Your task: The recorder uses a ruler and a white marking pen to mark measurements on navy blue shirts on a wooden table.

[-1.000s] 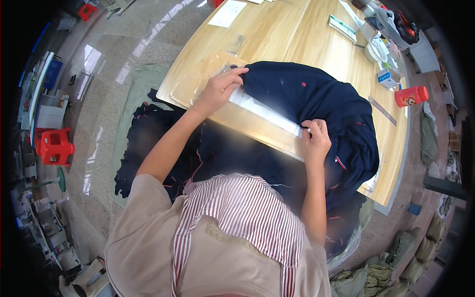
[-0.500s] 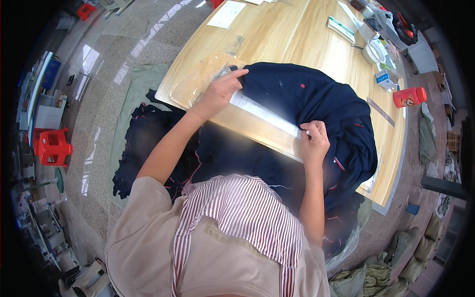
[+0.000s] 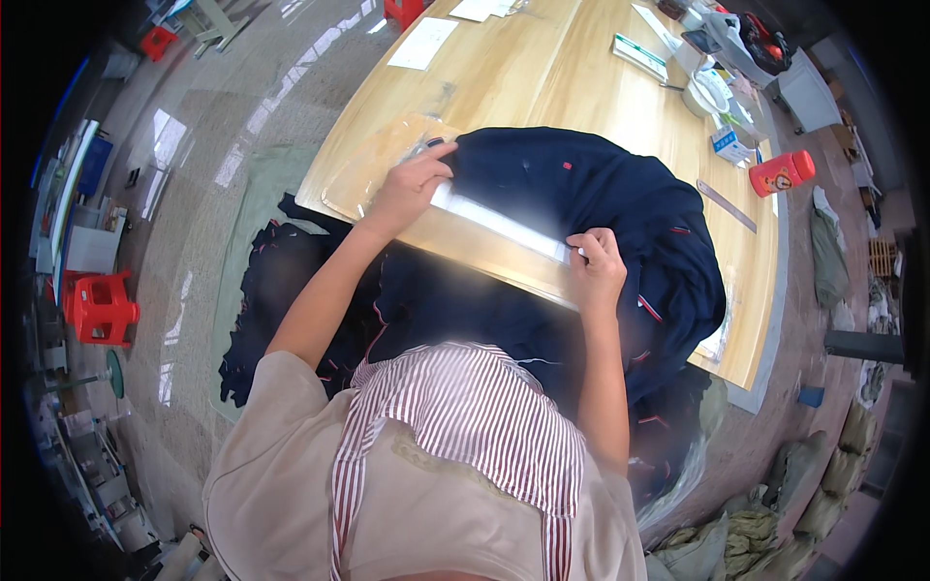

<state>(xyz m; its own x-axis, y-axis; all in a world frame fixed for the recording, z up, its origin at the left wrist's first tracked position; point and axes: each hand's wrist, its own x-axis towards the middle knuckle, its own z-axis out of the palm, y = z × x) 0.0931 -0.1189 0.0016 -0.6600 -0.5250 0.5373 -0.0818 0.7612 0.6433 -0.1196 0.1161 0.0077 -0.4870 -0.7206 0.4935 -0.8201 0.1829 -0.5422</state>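
My left hand (image 3: 414,189) is closed on the edge of dark navy fabric (image 3: 630,184) at the upper end of a pale, glossy strip (image 3: 504,223) lying over a wooden board with clear plastic (image 3: 358,165). My right hand (image 3: 596,266) is pinched at the fabric edge by the strip's lower end; exactly what lies between its fingertips is too small to tell. The fabric bunches over the table (image 3: 552,68) to the right, with small red tags. More navy pieces (image 3: 271,300) with red-edged details hang or lie below the board, above my striped apron.
Papers (image 3: 421,44), a steel ruler (image 3: 727,205), a red bottle (image 3: 780,174), a small blue carton (image 3: 728,145) and a white container (image 3: 705,97) are on the table. Red stools (image 3: 105,310) stand at the left on the floor. Olive bundles (image 3: 843,455) lie at the lower right.
The view has turned slightly, so the table and its things sit further left in the picture. Both my hands stay in about the same places on the fabric and board.
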